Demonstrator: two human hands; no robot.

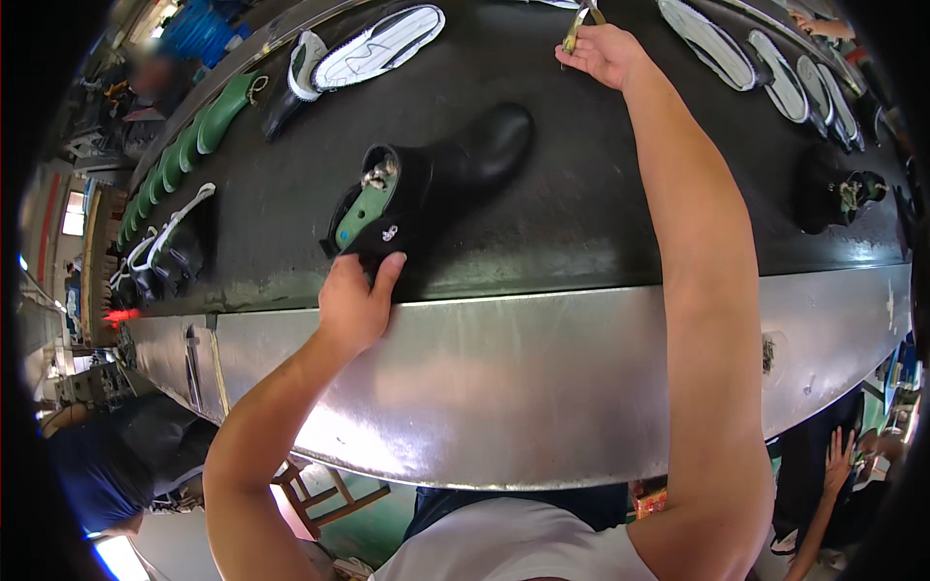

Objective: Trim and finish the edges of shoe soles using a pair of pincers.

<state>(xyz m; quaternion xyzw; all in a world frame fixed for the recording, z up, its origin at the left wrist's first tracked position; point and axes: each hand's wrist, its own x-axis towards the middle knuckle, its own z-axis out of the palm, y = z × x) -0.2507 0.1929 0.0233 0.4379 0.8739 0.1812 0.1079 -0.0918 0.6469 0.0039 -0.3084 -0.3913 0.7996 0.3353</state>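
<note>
My left hand point(356, 304) grips the heel end of a black leather ankle boot point(475, 150), near the front edge of the belt. The boot lies with its toe toward the far right. A green shoe last point(366, 215) shows in its opening, and the thumb rests by its heel. Far ahead, my right hand point(603, 56) is stretched out, palm partly up. Its fingers are closed around a brass-coloured metal tool point(573, 37) with two slim arms, like pincers. The tool's far end is cut off by the top edge.
Black uppers with white soles point(380, 46) lie at the far left, others point(709, 44) at the far right. Green lasts point(225, 114) line the left side. Another black boot point(831, 194) stands at right. A metal edge point(523, 387) borders the dark belt point(581, 213). Other people are nearby.
</note>
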